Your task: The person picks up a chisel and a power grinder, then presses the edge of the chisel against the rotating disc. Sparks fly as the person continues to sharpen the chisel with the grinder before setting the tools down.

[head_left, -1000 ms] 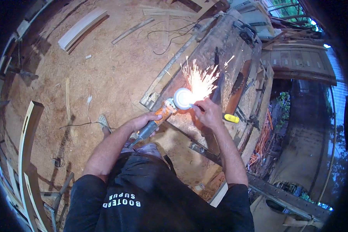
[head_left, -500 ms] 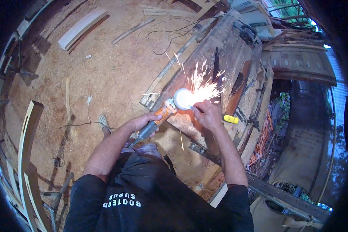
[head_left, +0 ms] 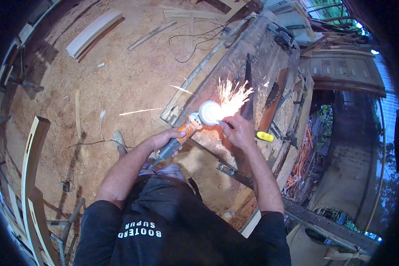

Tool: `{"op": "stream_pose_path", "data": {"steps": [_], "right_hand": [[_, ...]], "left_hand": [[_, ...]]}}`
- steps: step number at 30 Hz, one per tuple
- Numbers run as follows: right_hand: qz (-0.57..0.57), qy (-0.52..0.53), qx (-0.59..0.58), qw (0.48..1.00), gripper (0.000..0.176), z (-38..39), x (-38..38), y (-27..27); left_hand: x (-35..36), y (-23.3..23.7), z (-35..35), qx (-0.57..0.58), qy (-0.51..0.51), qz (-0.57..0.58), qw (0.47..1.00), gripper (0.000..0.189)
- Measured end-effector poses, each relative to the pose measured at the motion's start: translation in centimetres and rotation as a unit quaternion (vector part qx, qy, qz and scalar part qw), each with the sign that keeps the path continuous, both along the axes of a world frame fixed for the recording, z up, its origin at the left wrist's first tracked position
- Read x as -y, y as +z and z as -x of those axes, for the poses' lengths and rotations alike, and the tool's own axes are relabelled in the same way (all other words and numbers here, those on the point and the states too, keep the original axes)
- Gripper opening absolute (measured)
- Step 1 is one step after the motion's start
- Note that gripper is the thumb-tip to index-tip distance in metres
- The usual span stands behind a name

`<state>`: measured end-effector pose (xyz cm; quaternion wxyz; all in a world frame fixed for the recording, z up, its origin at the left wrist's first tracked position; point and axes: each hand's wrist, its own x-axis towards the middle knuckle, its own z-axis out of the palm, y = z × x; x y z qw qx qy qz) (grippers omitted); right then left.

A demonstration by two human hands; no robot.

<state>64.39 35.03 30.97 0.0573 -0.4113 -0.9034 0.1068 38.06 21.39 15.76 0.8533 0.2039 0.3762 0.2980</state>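
Note:
My left hand [head_left: 167, 139] is wrapped round the body of an orange and grey angle grinder [head_left: 189, 129]. Its round white disc [head_left: 209, 112] sits over the near end of the workbench, and bright sparks [head_left: 233, 98] fly from its right edge toward the bench's far side. Close against that edge, my right hand [head_left: 238, 132] pinches a small, thin dark piece; glare and my fingers hide most of it, so its kind cannot be told. A yellow-handled tool [head_left: 264, 136] lies just right of my right wrist.
The wooden workbench [head_left: 217, 53] carries a toothed saw blade [head_left: 272, 94] in a slot. Cables [head_left: 195, 42] trail over the sawdust floor. Curved timber pieces [head_left: 95, 34] lie at the back left, and a tall timber [head_left: 33, 155] stands at left. Orange strips [head_left: 302, 162] are heaped at right.
The spark spray has become narrower, and stray sparks now streak to the left of the disc. Both hands and the angle grinder stay almost where they were.

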Motion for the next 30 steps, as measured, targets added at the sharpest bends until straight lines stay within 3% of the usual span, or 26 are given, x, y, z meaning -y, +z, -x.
{"op": "stream_pose_path", "data": {"steps": [14, 20, 23, 30], "right_hand": [[-0.01, 0.003, 0.003, 1.0, 0.016, 0.3, -0.5, 0.1], [-0.01, 0.002, -0.001, 1.0, 0.015, 0.0, -0.1, 0.0], [-0.004, -0.001, 0.005, 1.0, 0.015, 0.1, 0.1, 0.2], [-0.008, 0.011, 0.001, 1.0, 0.015, -0.2, 0.2, -0.1]], "left_hand": [[0.2, 0.9, 0.0, -0.012, 0.017, -0.004, 1.0, 0.055], [0.1, 1.3, 0.0, -0.029, 0.008, -0.004, 1.0, 0.056], [0.0, 0.0, 0.1, -0.007, -0.003, 0.012, 1.0, 0.064], [-0.1, 0.1, 0.0, -0.009, 0.003, 0.018, 1.0, 0.061]]}}
